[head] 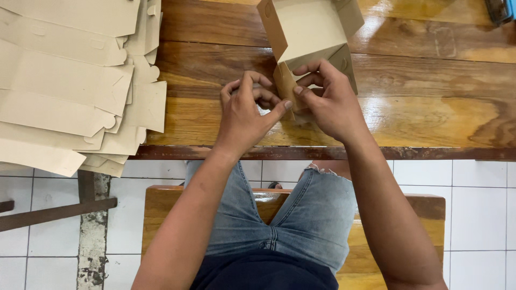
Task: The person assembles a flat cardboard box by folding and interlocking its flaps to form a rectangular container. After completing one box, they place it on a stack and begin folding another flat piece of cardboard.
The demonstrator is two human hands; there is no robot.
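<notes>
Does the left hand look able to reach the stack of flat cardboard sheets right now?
Probably yes. The stack lies on the table to the left hand's own side, nothing between them, though it is busy on the box.

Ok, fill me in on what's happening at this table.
A person seated on a wooden bench is folding a tan cardboard box on a wooden table. Both hands work the flap at the box's near end: the left hand pinches it from the left, and the right hand grips it from the right. The box is partly formed, its inside open to view. A stack of flat, unfolded box blanks lies on the table's left side.
</notes>
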